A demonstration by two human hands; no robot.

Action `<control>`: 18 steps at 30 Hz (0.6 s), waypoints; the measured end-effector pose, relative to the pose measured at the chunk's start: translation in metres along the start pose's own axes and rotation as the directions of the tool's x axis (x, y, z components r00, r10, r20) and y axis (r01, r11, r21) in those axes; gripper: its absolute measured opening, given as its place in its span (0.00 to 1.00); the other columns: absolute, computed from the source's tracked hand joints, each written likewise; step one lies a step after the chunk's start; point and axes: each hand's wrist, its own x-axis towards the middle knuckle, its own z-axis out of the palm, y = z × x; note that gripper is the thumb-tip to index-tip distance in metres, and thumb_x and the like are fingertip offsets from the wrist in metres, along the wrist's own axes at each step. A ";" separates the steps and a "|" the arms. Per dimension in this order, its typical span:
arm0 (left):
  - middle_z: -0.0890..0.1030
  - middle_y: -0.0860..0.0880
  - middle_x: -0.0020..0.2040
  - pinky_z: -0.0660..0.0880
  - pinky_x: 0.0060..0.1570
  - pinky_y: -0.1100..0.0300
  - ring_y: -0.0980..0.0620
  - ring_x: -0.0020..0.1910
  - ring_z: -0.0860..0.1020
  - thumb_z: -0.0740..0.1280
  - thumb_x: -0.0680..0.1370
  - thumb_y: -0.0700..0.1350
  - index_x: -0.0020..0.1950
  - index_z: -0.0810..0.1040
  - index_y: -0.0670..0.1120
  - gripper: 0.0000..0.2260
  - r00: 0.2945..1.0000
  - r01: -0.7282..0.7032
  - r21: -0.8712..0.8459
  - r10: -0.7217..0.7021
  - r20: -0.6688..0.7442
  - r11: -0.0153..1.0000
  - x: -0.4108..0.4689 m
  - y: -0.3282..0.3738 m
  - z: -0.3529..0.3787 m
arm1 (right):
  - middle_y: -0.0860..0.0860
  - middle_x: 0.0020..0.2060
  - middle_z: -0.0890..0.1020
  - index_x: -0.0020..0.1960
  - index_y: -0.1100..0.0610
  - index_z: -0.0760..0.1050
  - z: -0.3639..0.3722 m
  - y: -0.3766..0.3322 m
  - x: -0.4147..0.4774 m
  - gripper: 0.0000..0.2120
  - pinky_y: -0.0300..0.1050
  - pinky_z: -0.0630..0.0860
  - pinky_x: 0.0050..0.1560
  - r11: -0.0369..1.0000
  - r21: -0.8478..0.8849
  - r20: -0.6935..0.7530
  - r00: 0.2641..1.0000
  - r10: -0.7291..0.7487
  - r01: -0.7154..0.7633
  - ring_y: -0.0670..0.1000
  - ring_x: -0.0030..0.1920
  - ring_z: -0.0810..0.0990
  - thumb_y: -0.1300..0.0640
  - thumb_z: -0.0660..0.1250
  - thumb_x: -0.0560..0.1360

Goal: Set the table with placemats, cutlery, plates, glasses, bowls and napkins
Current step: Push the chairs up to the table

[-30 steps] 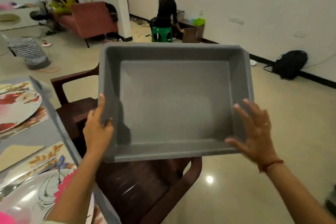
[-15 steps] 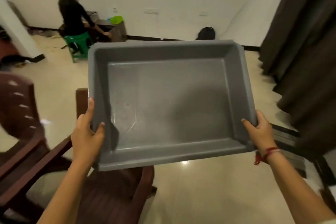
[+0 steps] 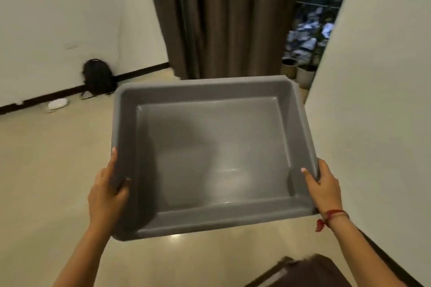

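I carry a grey plastic tub (image 3: 210, 156) in front of me, above the floor, and nothing lies inside it. My left hand (image 3: 106, 190) grips its left rim near the front corner, thumb inside the wall. My right hand (image 3: 323, 187) grips the right rim, thumb over the edge and a red thread around the wrist. The set table with its placemats, plates and cutlery is out of view.
Dark curtains (image 3: 221, 18) hang straight ahead. A white wall (image 3: 377, 100) stands close on the right. A black backpack (image 3: 98, 79) and a white object (image 3: 57, 103) lie by the left wall. A dark chair edge (image 3: 303, 272) shows at the bottom.
I have turned to the right with the tub: the table, chairs and the people have left the view, and the curtains and right wall have come in. My right hand closed on the rim.
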 end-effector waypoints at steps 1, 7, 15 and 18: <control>0.76 0.35 0.51 0.68 0.40 0.50 0.33 0.46 0.76 0.69 0.72 0.32 0.77 0.58 0.51 0.37 0.998 -0.039 -0.024 0.040 0.041 0.999 0.008 0.009 0.017 | 0.53 0.46 0.78 0.62 0.59 0.70 -0.011 0.013 -0.005 0.15 0.45 0.72 0.43 0.999 -0.013 -0.041 0.998 0.048 -0.049 0.55 0.42 0.76 0.57 0.65 0.77; 0.74 0.39 0.49 0.66 0.42 0.54 0.39 0.44 0.74 0.67 0.74 0.33 0.77 0.55 0.51 0.36 0.906 -0.224 -0.205 0.281 0.317 0.953 0.043 0.062 0.119 | 0.53 0.44 0.77 0.58 0.60 0.71 -0.060 0.070 -0.072 0.12 0.46 0.72 0.41 0.935 -0.046 -0.340 0.886 0.316 -0.351 0.56 0.42 0.77 0.57 0.65 0.77; 0.73 0.42 0.64 0.74 0.55 0.46 0.41 0.57 0.75 0.64 0.78 0.39 0.77 0.52 0.58 0.33 0.648 -0.372 -0.366 0.521 0.556 0.853 0.041 0.120 0.199 | 0.58 0.51 0.79 0.62 0.58 0.70 -0.073 0.105 -0.188 0.15 0.52 0.76 0.48 0.815 0.052 -0.580 0.647 0.495 -0.577 0.59 0.48 0.78 0.56 0.65 0.77; 0.73 0.42 0.62 0.75 0.55 0.47 0.43 0.56 0.75 0.64 0.78 0.39 0.77 0.52 0.57 0.34 0.560 -0.389 -0.422 0.574 0.597 0.819 0.027 0.138 0.218 | 0.61 0.52 0.80 0.64 0.57 0.69 -0.078 0.109 -0.218 0.17 0.56 0.77 0.50 0.761 0.064 -0.639 0.559 0.529 -0.646 0.63 0.49 0.79 0.56 0.65 0.77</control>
